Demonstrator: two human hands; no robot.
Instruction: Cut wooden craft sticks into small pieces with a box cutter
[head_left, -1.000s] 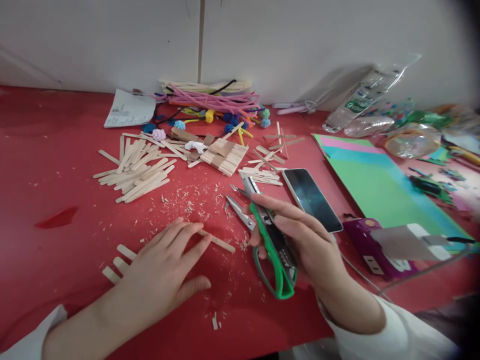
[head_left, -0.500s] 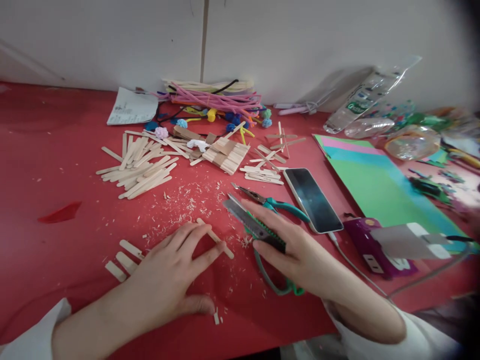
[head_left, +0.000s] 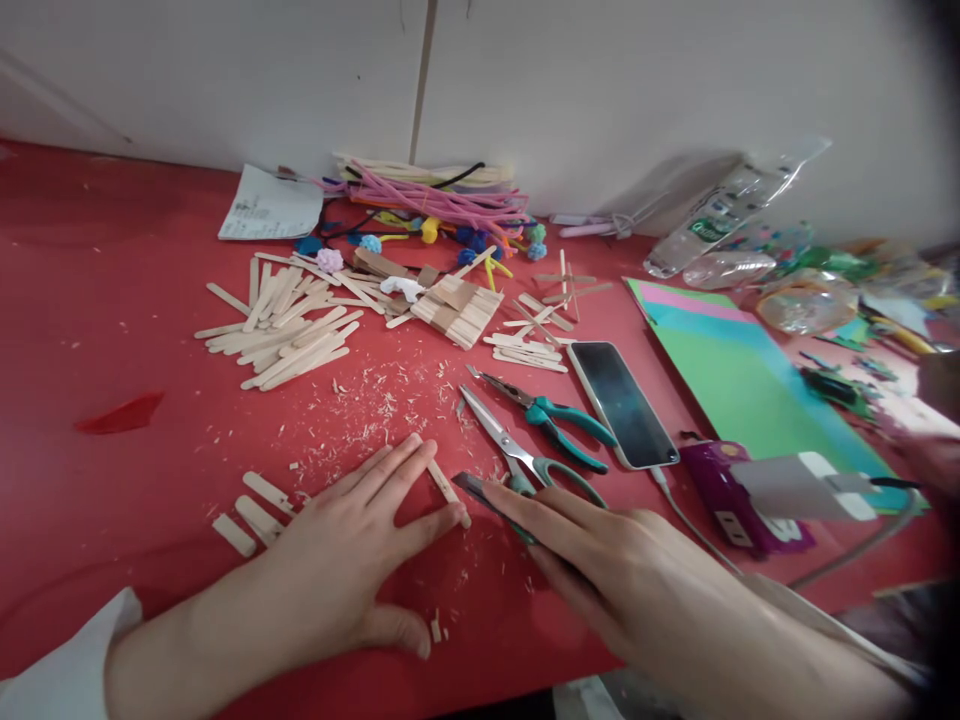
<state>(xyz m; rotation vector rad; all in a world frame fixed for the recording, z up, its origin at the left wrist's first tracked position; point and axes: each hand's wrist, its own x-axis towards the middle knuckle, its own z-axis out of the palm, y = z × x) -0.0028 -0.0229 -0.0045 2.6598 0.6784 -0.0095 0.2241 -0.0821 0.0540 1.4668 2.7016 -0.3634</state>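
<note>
My left hand (head_left: pixel 352 545) lies on the table with its fingers spread, index and middle fingertips pressing down a wooden craft stick (head_left: pixel 446 490). A green-handled utility knife (head_left: pixel 487 497) is in the grip of my right hand (head_left: pixel 600 560), which hides most of its handle. The blade tip hovers just right of the stick; whether it touches is unclear. Beside my right hand lie scissors (head_left: pixel 504 436) and teal-handled pliers (head_left: pixel 559 420). Several short cut stick pieces (head_left: pixel 259 520) rest left of my left hand, and wood shavings (head_left: pixel 375 395) are scattered beyond it.
Farther back are a pile of craft sticks (head_left: pixel 285 325), a taped stick panel (head_left: pixel 459 312) and pipe cleaners (head_left: pixel 439 200). To the right sit a phone (head_left: pixel 624 405) on a cable, coloured paper (head_left: pixel 739 365), a purple box (head_left: pixel 720 500) and a plastic bottle (head_left: pixel 705 225).
My right hand has turned and come closer to me, bringing the knife's blade beside the stick. The scissors, partly covered before, now show. My left hand stays on the stick.
</note>
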